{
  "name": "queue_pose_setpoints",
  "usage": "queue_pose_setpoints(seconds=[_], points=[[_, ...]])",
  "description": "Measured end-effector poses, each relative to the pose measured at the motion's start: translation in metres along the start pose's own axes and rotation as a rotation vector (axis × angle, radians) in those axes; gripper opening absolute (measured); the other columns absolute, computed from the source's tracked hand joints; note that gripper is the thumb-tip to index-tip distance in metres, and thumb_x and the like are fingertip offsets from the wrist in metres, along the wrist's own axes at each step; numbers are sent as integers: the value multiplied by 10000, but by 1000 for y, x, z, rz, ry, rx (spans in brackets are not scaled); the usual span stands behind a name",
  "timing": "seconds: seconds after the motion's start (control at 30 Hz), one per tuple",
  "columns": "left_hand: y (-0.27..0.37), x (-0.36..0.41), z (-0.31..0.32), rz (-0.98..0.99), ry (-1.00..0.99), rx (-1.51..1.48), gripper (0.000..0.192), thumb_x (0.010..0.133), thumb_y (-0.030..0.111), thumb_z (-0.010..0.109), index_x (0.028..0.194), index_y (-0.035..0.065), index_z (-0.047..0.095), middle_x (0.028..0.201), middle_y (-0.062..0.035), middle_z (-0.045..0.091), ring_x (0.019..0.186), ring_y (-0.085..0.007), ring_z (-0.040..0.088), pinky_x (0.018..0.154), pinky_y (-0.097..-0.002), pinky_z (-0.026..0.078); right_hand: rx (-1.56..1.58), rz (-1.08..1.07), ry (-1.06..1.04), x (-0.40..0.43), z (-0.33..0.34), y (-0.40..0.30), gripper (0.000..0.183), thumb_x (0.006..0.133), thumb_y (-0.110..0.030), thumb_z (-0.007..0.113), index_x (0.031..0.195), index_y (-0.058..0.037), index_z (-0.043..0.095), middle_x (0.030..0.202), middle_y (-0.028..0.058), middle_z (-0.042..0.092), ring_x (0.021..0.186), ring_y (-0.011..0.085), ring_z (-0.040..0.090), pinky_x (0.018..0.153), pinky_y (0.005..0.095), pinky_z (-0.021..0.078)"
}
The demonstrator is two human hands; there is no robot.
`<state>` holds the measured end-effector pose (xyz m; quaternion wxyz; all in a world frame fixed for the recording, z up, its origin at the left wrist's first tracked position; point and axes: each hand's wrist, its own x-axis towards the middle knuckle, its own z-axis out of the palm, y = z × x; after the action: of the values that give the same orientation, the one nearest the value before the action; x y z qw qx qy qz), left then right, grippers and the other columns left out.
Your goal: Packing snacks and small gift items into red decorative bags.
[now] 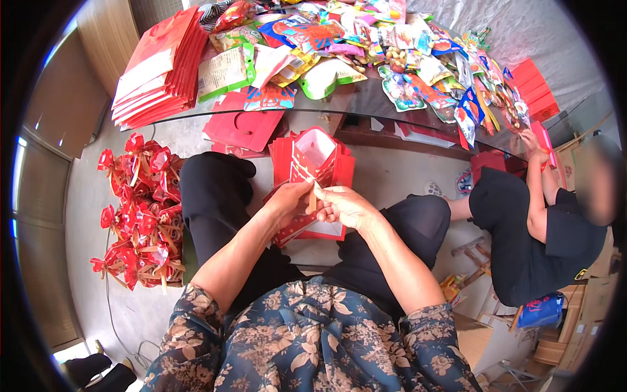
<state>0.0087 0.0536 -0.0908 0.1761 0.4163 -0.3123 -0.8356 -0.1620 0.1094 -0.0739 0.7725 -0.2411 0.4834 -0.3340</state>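
Between my knees, my left hand (pixel 290 200) and my right hand (pixel 345 206) meet fingertip to fingertip. A short tan ribbon (pixel 312 200) is pinched between them, one end hanging down. Just beyond the fingers stands an open red gift box (pixel 319 169) with gold dots, its pale inside facing up. I cannot tell whether the ribbon is fixed to it. Flat red paper bags (pixel 281 164) are stacked around and beneath the box, partly hidden by my hands. Part of a red dotted piece (pixel 296 229) shows under my left wrist.
Packaged snacks (pixel 313 36) cover the glass table (pixel 362 103), beside a stack of red gift bags (pixel 159 68). Tied red packages with tan ribbons (pixel 142 210) stand left of my knee. A co-worker (pixel 534 235) sits at the right, one hand at the table edge. A cable (pixel 111 313) crosses the floor.
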Motion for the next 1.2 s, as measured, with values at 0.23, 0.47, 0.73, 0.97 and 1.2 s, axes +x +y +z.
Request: queue_pose_setpoints(seconds=[0.23, 0.47, 0.73, 0.97, 1.2], points=[[-3, 3, 3, 53, -119, -73, 321, 996, 250, 455, 1068, -28, 597, 745, -92, 611, 595, -169, 555, 587, -310, 470, 104, 28, -30, -2, 1, 12, 322, 964, -326, 537, 1012, -17, 615, 839, 96, 676, 587, 120, 598, 468, 199, 405], [-8, 9, -5, 44, -204, -164, 292, 965, 250, 521, 1018, -16, 629, 745, -101, 625, 607, -188, 559, 600, -327, 476, 39, -42, -22, 0, 2, 18, 279, 966, -277, 533, 937, -20, 636, 739, 71, 651, 559, 124, 595, 464, 201, 408], [-5, 8, 9, 118, -20, -223, 204, 944, 179, 533, 964, 3, 636, 985, -114, 675, 919, -217, 643, 871, -378, 479, -660, -149, 152, -27, 18, 23, 289, 926, -199, 511, 771, 13, 631, 617, 69, 616, 479, 130, 566, 467, 277, 458], [-4, 11, 13, 140, 34, -256, 145, 920, 169, 579, 921, 36, 636, 1002, -110, 674, 953, -219, 644, 945, -386, 457, -1044, -9, 181, -45, 23, 50, 274, 851, -303, 569, 748, -62, 650, 717, 125, 648, 743, 339, 638, 682, 431, 489], [-7, 16, 10, 272, -63, -204, 173, 929, 208, 573, 906, 54, 649, 989, -90, 683, 918, -189, 634, 868, -356, 459, -850, -523, 536, -36, -2, 28, 176, 872, -201, 599, 878, -38, 665, 757, 105, 637, 711, 214, 632, 671, 337, 495]])
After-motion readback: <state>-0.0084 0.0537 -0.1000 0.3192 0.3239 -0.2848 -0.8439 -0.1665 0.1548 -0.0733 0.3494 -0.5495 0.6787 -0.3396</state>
